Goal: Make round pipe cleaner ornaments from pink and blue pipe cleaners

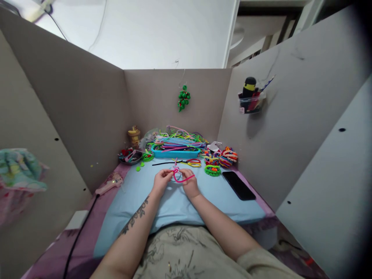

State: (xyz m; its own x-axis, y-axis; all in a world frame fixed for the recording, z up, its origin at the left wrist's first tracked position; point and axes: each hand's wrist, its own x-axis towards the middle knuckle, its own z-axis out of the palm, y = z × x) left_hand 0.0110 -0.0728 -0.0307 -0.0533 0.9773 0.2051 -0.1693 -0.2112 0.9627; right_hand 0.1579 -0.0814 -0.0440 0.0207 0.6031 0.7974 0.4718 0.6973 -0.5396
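Note:
A bright pink pipe cleaner (183, 180) is held between my two hands, over the light blue cloth (139, 201). Its left part is bent into a small loop, pinched by the fingers of my left hand (162, 180). My right hand (190, 184) has its fingers curled at the other side, and the pink strand crosses in front of them with its end sticking out to the right. Paler strands show between the hands, too small to make out. Just beyond lie scissors (194, 162) with yellow and red handles and a black pipe cleaner (162, 163).
A blue tray (174, 154) heaped with pipe cleaners stands at the back. Colourful fuzzy pieces (228, 157) and a black phone (238, 186) lie to the right. At left are a pink glue gun (109, 184) with a cord and a dark bowl (135, 158). Grey panels enclose three sides.

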